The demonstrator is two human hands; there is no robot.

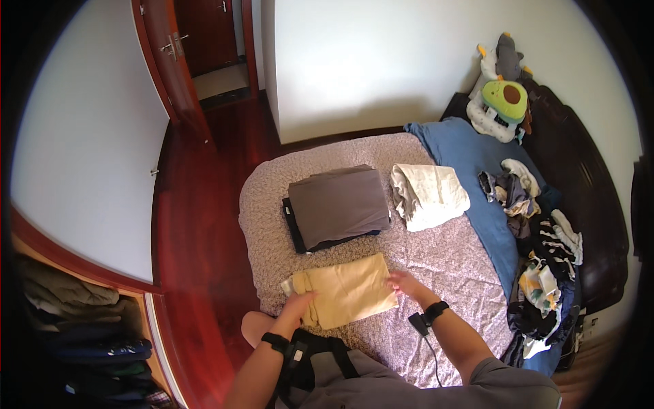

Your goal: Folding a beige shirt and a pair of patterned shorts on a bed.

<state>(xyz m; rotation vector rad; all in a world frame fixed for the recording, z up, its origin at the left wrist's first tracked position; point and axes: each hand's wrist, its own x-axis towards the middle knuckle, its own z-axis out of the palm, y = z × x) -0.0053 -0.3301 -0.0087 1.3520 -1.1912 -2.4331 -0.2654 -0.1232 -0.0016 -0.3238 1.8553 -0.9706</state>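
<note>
A folded yellow garment (pixel 347 290) lies on the bed in front of me. At its left end, my left hand (pixel 298 305) is closed on the layered edge, thumb on top and the other fingers partly hidden. On the opposite side my right hand (pixel 407 283) grips the right edge, its fingertips against the cloth. Beyond the yellow garment sits a flat stack of folded clothes (pixel 339 204), brownish-grey on top with black beneath. Right of that stack lies a folded cream-white garment (pixel 430 194).
The bed (pixel 449 255) has a patterned pinkish cover. Loose clothes (pixel 538 293) are heaped along its right side, on a blue sheet (pixel 449 143) by the dark headboard (pixel 579 177). Plush toys (pixel 504 102) stand at the far corner. An open wardrobe (pixel 88 327) is at lower left.
</note>
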